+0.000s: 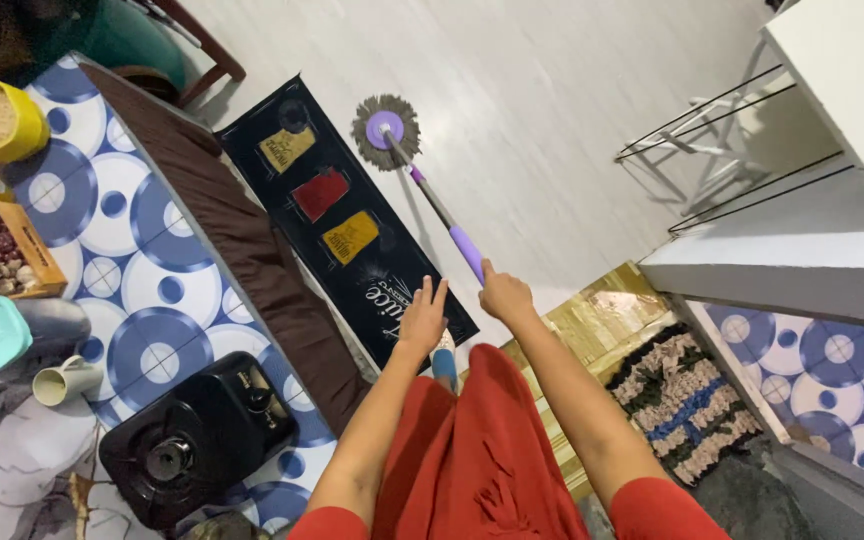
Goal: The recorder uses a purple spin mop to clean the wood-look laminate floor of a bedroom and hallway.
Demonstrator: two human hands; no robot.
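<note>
We held the purple-handled spin mop [430, 190] far out — right hand [505, 296] clenched on its grip, left hand [423, 318] open-fingered beside it — so its round grey head lay flat on the pale floor [552, 100].

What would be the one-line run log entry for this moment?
right hand: grips mop handle | left hand: fingers spread, empty | mop head: on white floor, beside black mat

Even, bright indoor light is washing the pale floor [552, 90]; soft shadows are falling under the wire rack [712, 130]. Wide-angle edges are bending; focus is holding sharp.
</note>
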